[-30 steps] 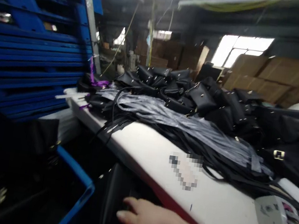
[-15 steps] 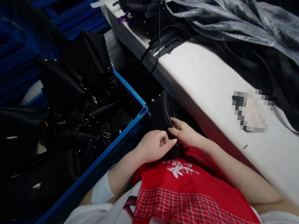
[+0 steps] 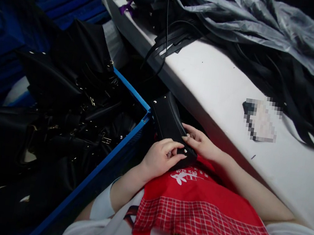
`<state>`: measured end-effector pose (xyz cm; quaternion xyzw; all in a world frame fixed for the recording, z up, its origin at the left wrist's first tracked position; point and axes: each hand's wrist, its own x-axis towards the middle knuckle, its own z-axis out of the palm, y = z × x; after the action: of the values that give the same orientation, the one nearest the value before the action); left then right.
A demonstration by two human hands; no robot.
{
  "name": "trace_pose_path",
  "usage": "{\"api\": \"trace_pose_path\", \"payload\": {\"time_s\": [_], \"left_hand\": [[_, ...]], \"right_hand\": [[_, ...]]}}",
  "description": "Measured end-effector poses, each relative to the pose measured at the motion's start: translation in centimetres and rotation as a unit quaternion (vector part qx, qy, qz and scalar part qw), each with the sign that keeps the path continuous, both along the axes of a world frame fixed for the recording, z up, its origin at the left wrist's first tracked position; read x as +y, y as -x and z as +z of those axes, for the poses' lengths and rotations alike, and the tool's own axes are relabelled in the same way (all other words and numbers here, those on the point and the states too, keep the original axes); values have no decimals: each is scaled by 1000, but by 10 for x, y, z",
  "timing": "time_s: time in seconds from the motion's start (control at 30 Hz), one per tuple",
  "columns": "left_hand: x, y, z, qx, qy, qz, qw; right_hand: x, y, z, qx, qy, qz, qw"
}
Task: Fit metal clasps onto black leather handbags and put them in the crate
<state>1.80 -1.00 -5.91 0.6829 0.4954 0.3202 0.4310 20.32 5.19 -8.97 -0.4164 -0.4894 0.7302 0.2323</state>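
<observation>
- Black bag (image 3: 166, 121): lay between the blue crate (image 3: 110, 155) and the white table (image 3: 220, 83), its near end against the red apron (image 3: 205, 190).
- Right hand (image 3: 201, 144): thumb and fingers pinched the bag's edge.
- Left hand (image 3: 161, 157): fingers curled over the bag's near end; whether they gripped it could not be told.
- Crate: held dark goods (image 3: 81, 48) with metal fittings.

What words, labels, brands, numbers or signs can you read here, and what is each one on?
None can be read with certainty.
Small white characters on the red checked cloth apron: too small and blurred.
Pixelated rectangular item on the long white table: obscured, unreadable.
Smooth black leather-like item: no lettering visible.
</observation>
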Motion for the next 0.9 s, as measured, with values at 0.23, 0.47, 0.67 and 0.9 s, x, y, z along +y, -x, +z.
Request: {"api": "trace_pose_path", "payload": {"time_s": [0.23,0.47,0.67,0.9], "left_hand": [[0,-6,-4,36,35,16,999],[1,-2,-2,-6,78,-23,997],[21,46,-7,-196,118,201,953],[28,98,-36,-132,142,299,934]], "right_hand": [[-8,2,-4,-34,-33,27,999],[-3,-6,-7,-52,-53,41,996],[24,-57,21,0,55,141,989],[24,-66,32,-78,8,328,941]]}}
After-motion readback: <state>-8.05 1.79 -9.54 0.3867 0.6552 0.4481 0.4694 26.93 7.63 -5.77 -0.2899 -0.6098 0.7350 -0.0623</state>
